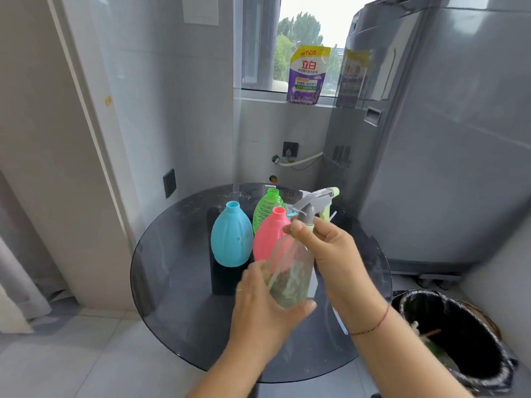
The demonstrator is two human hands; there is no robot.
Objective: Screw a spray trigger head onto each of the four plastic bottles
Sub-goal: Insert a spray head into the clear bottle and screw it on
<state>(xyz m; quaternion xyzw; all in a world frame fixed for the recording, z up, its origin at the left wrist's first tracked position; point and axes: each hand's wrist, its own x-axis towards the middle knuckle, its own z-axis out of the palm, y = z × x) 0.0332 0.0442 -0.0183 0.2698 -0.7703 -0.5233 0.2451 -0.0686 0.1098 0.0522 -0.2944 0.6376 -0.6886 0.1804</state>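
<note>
Gripping the collar of the spray trigger head (pixel 314 203), my right hand (pixel 324 248) pinches directly above the clear bottle (pixel 290 271), whose base my left hand (pixel 267 305) clasps. Bottle axis tilts upward, away from me; the right hand is nearer the thread.

The round table (pixel 161 282) is looking like dark smoked glass, glossy but showing scuffs and dusty smears. The blue bottle (pixel 231 239) and pink bottle (pixel 268 239) are looking like smooth, opaque matt plastic, while the green bottle (pixel 268 209) is showing translucent ribbed plastic. The clear bottle (pixel 290 277) is looking see-through and cloudy. The washing machine (pixel 445 139) is shining a glossy grey.
</note>
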